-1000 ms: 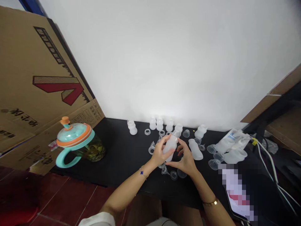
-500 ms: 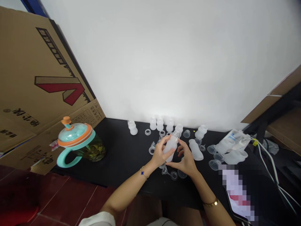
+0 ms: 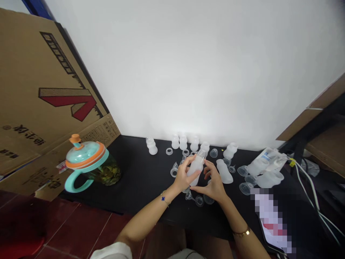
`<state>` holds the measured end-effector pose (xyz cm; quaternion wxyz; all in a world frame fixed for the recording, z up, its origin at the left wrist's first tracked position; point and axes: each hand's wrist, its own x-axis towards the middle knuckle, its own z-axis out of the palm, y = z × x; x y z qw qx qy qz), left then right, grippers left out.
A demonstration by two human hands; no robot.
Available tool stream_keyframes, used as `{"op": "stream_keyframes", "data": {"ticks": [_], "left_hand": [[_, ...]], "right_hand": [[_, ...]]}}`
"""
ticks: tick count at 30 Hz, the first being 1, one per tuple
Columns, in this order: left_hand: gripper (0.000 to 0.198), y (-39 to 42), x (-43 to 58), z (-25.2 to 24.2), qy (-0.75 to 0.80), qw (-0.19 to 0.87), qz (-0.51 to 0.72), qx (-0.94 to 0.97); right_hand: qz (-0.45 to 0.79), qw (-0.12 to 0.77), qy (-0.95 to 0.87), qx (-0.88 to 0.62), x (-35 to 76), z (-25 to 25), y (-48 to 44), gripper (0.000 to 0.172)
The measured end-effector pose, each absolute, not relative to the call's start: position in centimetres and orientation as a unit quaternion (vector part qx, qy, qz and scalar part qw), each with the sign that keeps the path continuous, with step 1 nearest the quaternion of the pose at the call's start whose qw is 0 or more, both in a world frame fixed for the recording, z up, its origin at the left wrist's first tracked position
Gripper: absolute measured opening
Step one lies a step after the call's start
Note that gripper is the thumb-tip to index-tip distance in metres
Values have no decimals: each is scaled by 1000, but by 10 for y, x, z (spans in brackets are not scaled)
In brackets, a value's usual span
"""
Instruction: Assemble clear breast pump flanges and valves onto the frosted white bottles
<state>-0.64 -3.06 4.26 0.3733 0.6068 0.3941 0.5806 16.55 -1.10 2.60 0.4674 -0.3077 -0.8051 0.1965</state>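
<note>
A frosted white bottle (image 3: pixel 196 169) with a clear top is tilted in my left hand (image 3: pixel 184 175), whose fingers wrap round its body. My right hand (image 3: pixel 214 183) is beside the bottle on the right, its fingers apart and curved, the fingertips close to the clear top. Another white bottle (image 3: pixel 224 172) lies just right of my right hand. Several white bottles (image 3: pixel 183 142) stand in a row behind. Around my hands lie clear rings (image 3: pixel 169 151), funnel-like pieces (image 3: pixel 189 195) and clear cups (image 3: pixel 214 153). One bottle with a top (image 3: pixel 152 146) stands apart at the left.
A lidded teal and orange jug (image 3: pixel 93 163) stands on the black table (image 3: pixel 132 180) at the left, by a big cardboard box (image 3: pixel 54 72). At the right are more bottles (image 3: pixel 270 178), a plastic bag, white cables (image 3: pixel 307 180) and a blurred phone (image 3: pixel 273 225).
</note>
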Motion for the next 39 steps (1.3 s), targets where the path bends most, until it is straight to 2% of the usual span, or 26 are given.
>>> {"op": "stream_keyframes", "data": {"ticks": [39], "left_hand": [[55, -26, -10, 36, 384, 408, 578, 593]], "right_hand": [[211, 444, -810, -319, 168, 29, -7, 107]]}}
